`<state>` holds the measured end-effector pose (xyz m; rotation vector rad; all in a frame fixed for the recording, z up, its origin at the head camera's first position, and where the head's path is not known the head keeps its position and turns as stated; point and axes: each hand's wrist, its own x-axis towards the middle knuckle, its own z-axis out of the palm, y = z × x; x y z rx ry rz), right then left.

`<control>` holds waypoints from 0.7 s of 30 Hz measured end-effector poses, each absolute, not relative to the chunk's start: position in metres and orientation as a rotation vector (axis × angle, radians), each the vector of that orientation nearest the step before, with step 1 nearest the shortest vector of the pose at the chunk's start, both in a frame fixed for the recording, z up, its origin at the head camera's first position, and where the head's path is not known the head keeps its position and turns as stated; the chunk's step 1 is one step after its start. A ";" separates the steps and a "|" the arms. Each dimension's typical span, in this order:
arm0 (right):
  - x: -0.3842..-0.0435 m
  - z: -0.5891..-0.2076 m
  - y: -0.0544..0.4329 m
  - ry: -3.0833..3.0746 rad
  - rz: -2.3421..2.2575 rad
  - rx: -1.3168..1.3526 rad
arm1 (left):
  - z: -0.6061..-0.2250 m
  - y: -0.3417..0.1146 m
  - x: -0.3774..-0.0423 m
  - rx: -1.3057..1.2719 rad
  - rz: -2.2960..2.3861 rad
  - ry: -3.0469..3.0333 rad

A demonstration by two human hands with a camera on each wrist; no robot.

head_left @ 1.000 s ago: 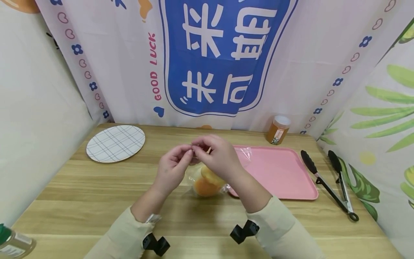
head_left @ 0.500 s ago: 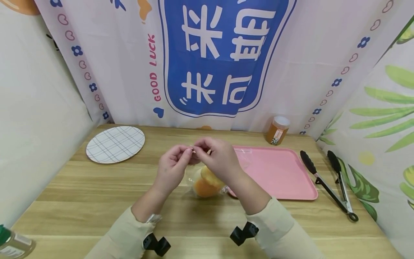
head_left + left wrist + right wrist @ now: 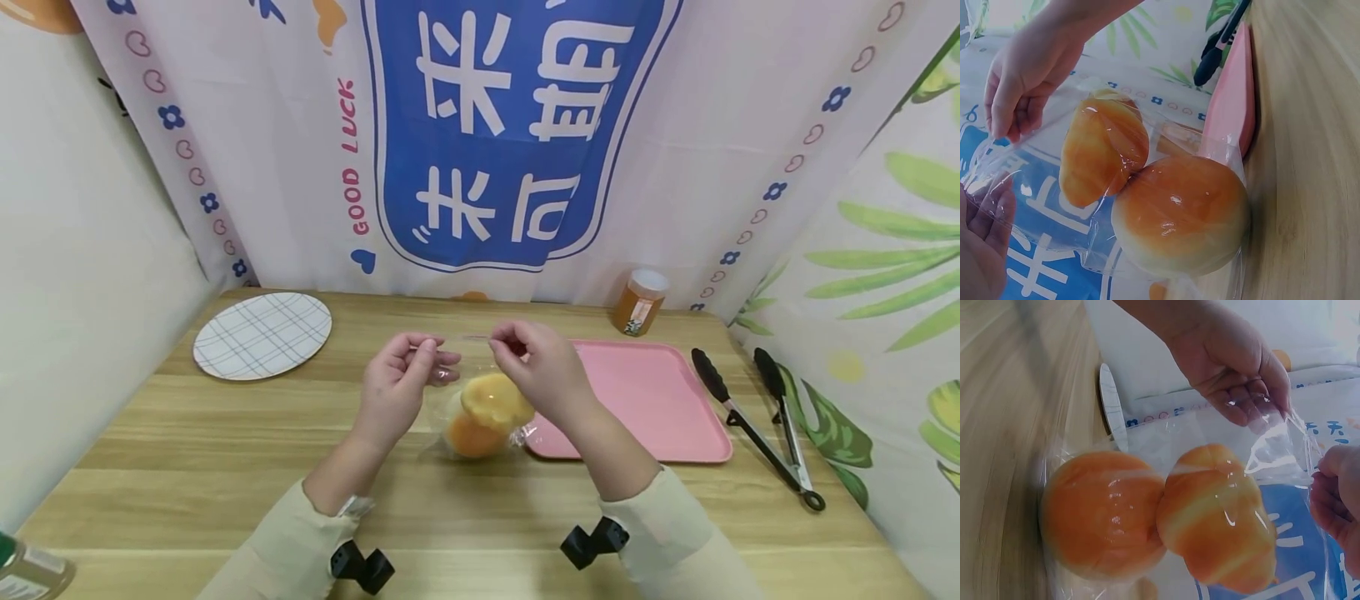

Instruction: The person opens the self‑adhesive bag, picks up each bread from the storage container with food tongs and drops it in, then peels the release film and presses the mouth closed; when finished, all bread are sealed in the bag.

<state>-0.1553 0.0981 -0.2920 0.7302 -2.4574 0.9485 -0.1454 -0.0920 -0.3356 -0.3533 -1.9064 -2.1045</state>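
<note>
A clear plastic bag (image 3: 1269, 447) stands on the wooden table, holding a round bun (image 3: 1179, 215) with a shaped bread roll (image 3: 1216, 519) on top of it. My left hand (image 3: 397, 379) pinches one side of the bag's top edge between thumb and fingers. On the opposite side, my right hand (image 3: 543, 371) pinches the same edge with thumb and forefinger. Thin film and a cord-like rim stretch across the gap between the hands. In the head view the yellowish roll hides part of the bun, and both breads sit below the hands.
A pink tray (image 3: 637, 408) lies just right of the bag. Beyond it are black-tipped tongs (image 3: 757, 433). An amber jar (image 3: 641, 304) stands at the back, a checked plate (image 3: 262, 337) at back left, and a green-capped bottle (image 3: 33, 571) at front left.
My hands were together at the bag's top and are now apart. The right hand has moved right, drawing the bag's edge out between them and uncovering more of the roll.
</note>
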 end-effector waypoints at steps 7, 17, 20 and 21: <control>-0.158 -0.296 0.120 -2.391 0.903 0.696 | -0.336 -0.096 -0.146 -0.330 -2.112 -1.880; -0.158 -0.301 0.163 -2.350 0.936 0.581 | -0.337 -0.099 -0.149 -0.341 -2.128 -1.871; -0.158 -0.302 0.174 -2.360 0.933 0.529 | -0.338 -0.100 -0.151 -0.330 -2.122 -1.880; -0.158 -0.302 0.178 -2.363 0.929 0.511 | -0.338 -0.100 -0.151 -0.327 -2.119 -1.882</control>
